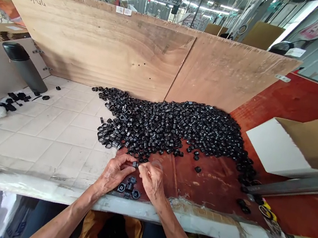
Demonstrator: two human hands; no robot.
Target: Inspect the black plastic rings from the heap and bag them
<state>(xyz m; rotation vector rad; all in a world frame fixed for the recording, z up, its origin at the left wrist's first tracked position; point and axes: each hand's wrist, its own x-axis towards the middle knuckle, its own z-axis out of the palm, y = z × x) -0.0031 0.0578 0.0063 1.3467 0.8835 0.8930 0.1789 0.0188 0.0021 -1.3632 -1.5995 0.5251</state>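
Between the fingertips of my left hand (pixel 115 171) is a small black plastic ring-shaped part (pixel 135 164), pinched by thumb and forefinger. My right hand (pixel 150 178) is closed, its fingertips against the right side of the same part; whether it holds a second piece is hidden. Several black round parts (pixel 129 189) with cross-shaped centres lie on the table just below, between my wrists. Beyond my hands spreads a large heap of small black plastic parts (pixel 158 123), some of them open rings.
A dark bottle (pixel 28 69) leans at the left near loose black bits. An open cardboard box (pixel 286 147) and a metal bar (pixel 297 185) are at the right. Wooden boards (pixel 113 45) wall the back. Below the table edge, an orange bag (pixel 90 232) holds dark contents.
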